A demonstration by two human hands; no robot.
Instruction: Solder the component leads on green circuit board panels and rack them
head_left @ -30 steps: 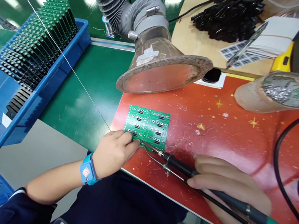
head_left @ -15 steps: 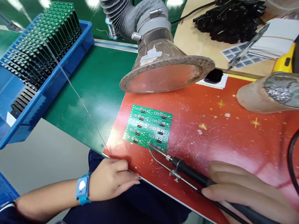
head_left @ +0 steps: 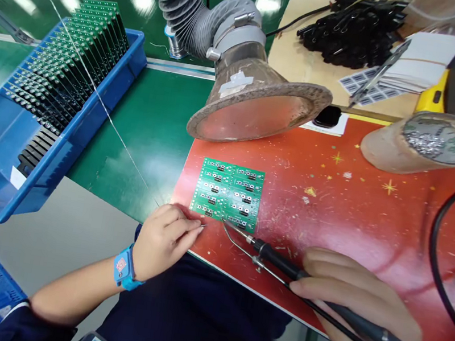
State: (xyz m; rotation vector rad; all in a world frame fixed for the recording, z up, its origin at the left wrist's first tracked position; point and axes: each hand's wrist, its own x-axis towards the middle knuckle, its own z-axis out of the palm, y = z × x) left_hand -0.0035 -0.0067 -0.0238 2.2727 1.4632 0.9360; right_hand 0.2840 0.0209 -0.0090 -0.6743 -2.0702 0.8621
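A green circuit board (head_left: 227, 195) lies flat on the red mat (head_left: 283, 225). My right hand (head_left: 356, 312) grips a soldering iron (head_left: 282, 261) that has a thin curved metal tube clamped alongside it. The iron's tip is at the board's lower edge, near the middle. My left hand (head_left: 169, 239), with a blue wristband, pinches a thin wire, whose short end sticks out past the fingertips just below the board's lower left corner. The wire runs up and left from the hand over the blue bin.
A fume hood (head_left: 263, 110) on a ribbed hose hangs behind the board. To the left, a blue bin (head_left: 0, 157) holds a stack of green boards (head_left: 72, 48). A cup (head_left: 422, 143), black parts (head_left: 353, 32) and tweezers (head_left: 378, 76) are at the right rear; cables loop at far right.
My left hand has risen from the mat's front edge toward the board with the wire. My right hand and the iron have shifted slightly left; the tip is still at the board's lower edge.
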